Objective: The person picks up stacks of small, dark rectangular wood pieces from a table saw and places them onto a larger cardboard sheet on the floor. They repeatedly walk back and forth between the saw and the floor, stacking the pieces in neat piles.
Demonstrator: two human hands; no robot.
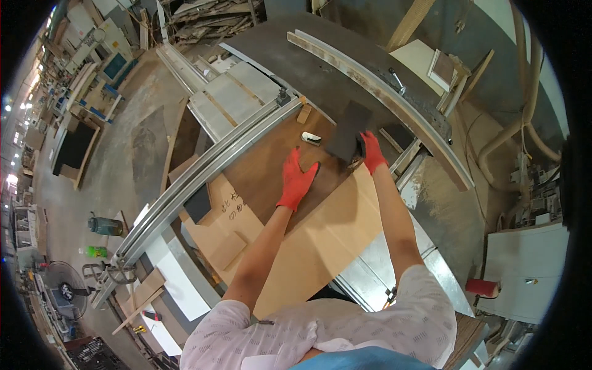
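Observation:
Both my hands wear red gloves with dark fingertips. My left hand (298, 177) is over a brown board (262, 151), its thumb and fingers spread, with nothing held. My right hand (372, 153) is at the near right corner of a small dark grey panel (349, 131), its fingers bent over the edge; the grip underneath is hidden. A small white-and-dark object (311, 139) lies on the brown board just left of the panel, and a small wood block (304, 113) lies beyond it. Nearest my body is a tan sheet (327, 240), under my forearms.
A long fence (382, 92) crosses the dark machine table (265, 43) on the far right. A metal rail (209, 157) runs diagonally along the left. Beside it are a tan board with handwriting (225, 213) and a dark offcut (198, 204). A fan (65, 290) stands lower left.

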